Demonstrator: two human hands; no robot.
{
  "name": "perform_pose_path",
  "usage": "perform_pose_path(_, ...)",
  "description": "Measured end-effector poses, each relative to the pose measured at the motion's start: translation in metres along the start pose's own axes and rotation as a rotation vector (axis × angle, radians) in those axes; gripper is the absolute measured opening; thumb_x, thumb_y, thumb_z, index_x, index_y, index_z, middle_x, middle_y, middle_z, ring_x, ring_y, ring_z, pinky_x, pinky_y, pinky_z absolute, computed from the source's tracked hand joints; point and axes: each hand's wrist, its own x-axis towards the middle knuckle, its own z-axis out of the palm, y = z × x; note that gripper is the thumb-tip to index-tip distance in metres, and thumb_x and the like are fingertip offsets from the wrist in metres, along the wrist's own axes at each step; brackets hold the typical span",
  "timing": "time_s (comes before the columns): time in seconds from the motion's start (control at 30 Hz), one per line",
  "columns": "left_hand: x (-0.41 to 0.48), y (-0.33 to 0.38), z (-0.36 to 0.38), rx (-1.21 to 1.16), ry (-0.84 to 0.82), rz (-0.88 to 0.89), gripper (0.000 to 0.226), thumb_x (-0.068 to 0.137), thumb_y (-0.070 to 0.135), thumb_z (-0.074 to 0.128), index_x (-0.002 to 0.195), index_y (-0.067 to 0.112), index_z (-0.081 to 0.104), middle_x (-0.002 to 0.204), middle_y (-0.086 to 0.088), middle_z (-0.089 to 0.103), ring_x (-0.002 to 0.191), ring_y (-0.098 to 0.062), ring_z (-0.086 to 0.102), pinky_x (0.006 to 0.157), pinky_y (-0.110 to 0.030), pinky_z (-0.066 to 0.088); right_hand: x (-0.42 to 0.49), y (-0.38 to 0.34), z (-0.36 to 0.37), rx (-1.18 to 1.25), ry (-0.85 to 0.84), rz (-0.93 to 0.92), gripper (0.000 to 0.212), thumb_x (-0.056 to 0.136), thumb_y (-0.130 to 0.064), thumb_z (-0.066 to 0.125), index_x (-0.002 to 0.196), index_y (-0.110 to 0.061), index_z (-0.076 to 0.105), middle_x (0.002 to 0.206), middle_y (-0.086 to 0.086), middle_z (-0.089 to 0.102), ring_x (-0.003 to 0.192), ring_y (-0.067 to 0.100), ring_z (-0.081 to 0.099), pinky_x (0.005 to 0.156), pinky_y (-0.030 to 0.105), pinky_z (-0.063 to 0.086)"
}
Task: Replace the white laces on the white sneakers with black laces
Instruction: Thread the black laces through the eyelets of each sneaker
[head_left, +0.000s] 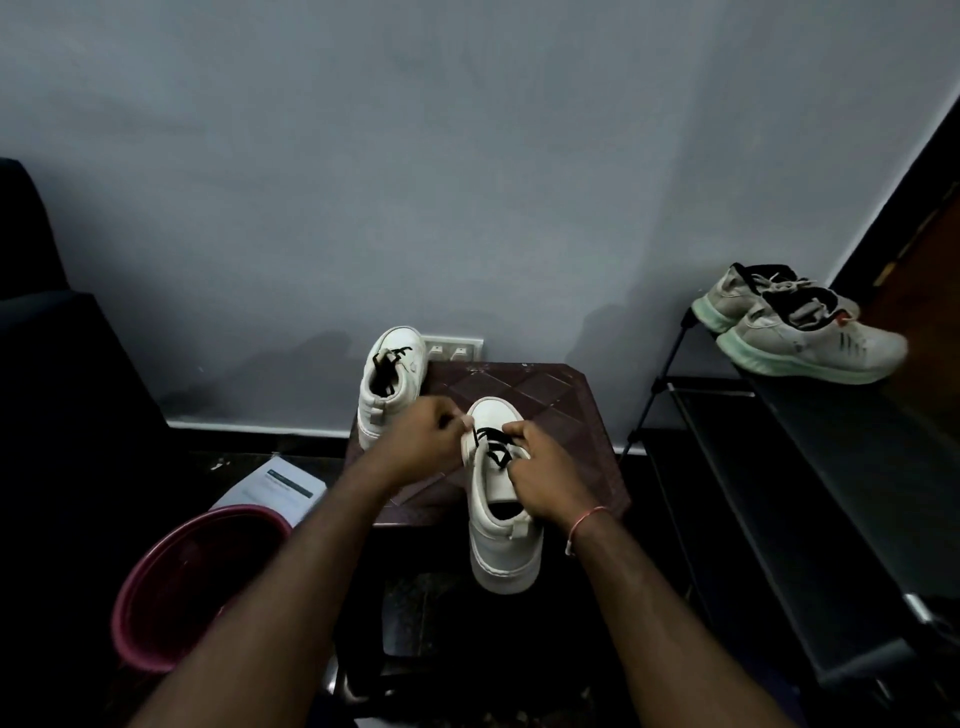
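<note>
A white sneaker (501, 540) stands on the dark stool (571, 415) with its heel toward me, and a black lace (494, 448) is threaded through its upper eyelets. My left hand (423, 436) pinches the sneaker's left eyelet flap near the toe. My right hand (545, 480) has its fingers curled over the lace on the right side. A second white sneaker (387, 387) with black lacing stands at the stool's back left corner, leaning toward the wall.
A pink bucket (192, 587) stands on the floor at the left, with a white paper sheet (275, 491) behind it. A dark rack (810, 499) at the right carries a pair of grey sneakers (800, 332). A wall socket plate (452, 351) sits behind the stool.
</note>
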Motion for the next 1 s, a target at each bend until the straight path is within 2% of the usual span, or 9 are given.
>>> perform_pose_path(0.1,0.006,-0.015,-0.012,-0.366,0.218,-0.122,0.03,0.095,0.025,0.055,0.068,0.017,0.05,0.053,0.003,0.043,0.049,-0.014,0.037,0.052,-0.028,0.031,0.0,0.0,0.001,-0.002,0.021,-0.01,0.049,0.084,0.005,0.044,0.129,-0.011,0.054,0.132,0.005,0.057,0.121,0.015,0.051,0.09,0.014,0.034)
perform_pose_path(0.23,-0.002,-0.033,0.001,-0.111,0.336,-0.112,0.028,0.092,0.036,0.053,0.069,0.02,0.051,0.061,0.005,0.055,0.06,-0.02,0.05,0.063,-0.036,0.044,0.001,0.001,0.003,0.007,0.038,-0.004,0.048,0.085,0.005,0.043,0.129,-0.012,0.054,0.134,0.005,0.056,0.122,0.016,0.051,0.091,0.015,0.035)
perform_pose_path(0.3,-0.008,-0.032,0.004,-0.002,0.268,-0.106,0.025,0.091,0.038,0.057,0.07,0.024,0.055,0.064,0.009,0.057,0.066,-0.018,0.055,0.065,-0.033,0.044,0.0,0.0,0.003,0.012,0.04,0.006,0.048,0.085,0.004,0.043,0.129,-0.013,0.054,0.132,0.003,0.056,0.121,0.017,0.051,0.092,0.017,0.036)
perform_pose_path(0.43,-0.016,-0.014,0.006,0.181,0.087,-0.083,0.04,0.097,0.034,0.052,0.067,0.008,0.058,0.059,-0.004,0.053,0.056,-0.018,0.048,0.051,-0.032,0.029,0.003,0.006,0.002,0.116,0.0,0.012,0.045,0.085,0.002,0.049,0.126,-0.016,0.053,0.127,0.002,0.058,0.101,0.015,0.056,0.083,0.024,0.043)
perform_pose_path(0.53,-0.015,-0.014,0.004,0.124,0.233,-0.056,0.034,0.091,0.025,0.061,0.06,0.011,0.057,0.054,-0.002,0.054,0.054,-0.023,0.053,0.053,-0.031,0.037,0.002,0.012,-0.003,0.414,-0.035,0.009,0.029,0.088,-0.008,0.064,0.116,-0.015,0.058,0.116,0.007,0.065,0.094,0.013,0.062,0.082,0.025,0.051)
perform_pose_path(0.63,-0.013,-0.021,-0.002,0.019,0.393,-0.105,0.022,0.078,0.022,0.076,0.067,0.021,0.056,0.064,0.004,0.063,0.059,-0.02,0.062,0.059,-0.033,0.052,0.0,0.019,-0.013,0.673,0.098,0.037,0.01,0.092,-0.018,0.063,0.099,-0.011,0.066,0.097,0.012,0.069,0.09,0.019,0.063,0.087,0.036,0.05)
perform_pose_path(0.77,-0.014,-0.02,-0.006,0.312,0.218,-0.132,0.031,0.076,0.028,0.076,0.096,0.017,0.056,0.093,-0.004,0.066,0.09,-0.027,0.063,0.075,-0.033,0.049,0.002,0.031,-0.017,0.393,0.172,0.055,0.011,0.09,-0.016,0.065,0.094,-0.008,0.071,0.093,0.008,0.073,0.087,0.018,0.066,0.083,0.032,0.053)
perform_pose_path(0.87,-0.016,-0.011,-0.007,0.593,0.102,-0.138,0.031,0.081,0.039,0.069,0.096,0.012,0.063,0.098,-0.01,0.067,0.095,-0.03,0.063,0.077,-0.035,0.049,0.004,0.03,-0.02,0.279,0.157,-0.01,0.011,0.088,-0.015,0.068,0.094,-0.007,0.074,0.09,0.003,0.074,0.078,0.007,0.065,0.073,0.016,0.051)
perform_pose_path(1.0,-0.008,0.0,0.003,0.444,0.073,-0.049,0.025,0.085,0.034,0.065,0.086,0.009,0.064,0.087,-0.011,0.068,0.085,-0.03,0.064,0.07,-0.036,0.048,0.009,0.025,-0.023,0.263,0.075,-0.014,0.006,0.086,-0.013,0.07,0.085,-0.007,0.074,0.084,0.011,0.073,0.073,0.013,0.063,0.07,0.026,0.05)
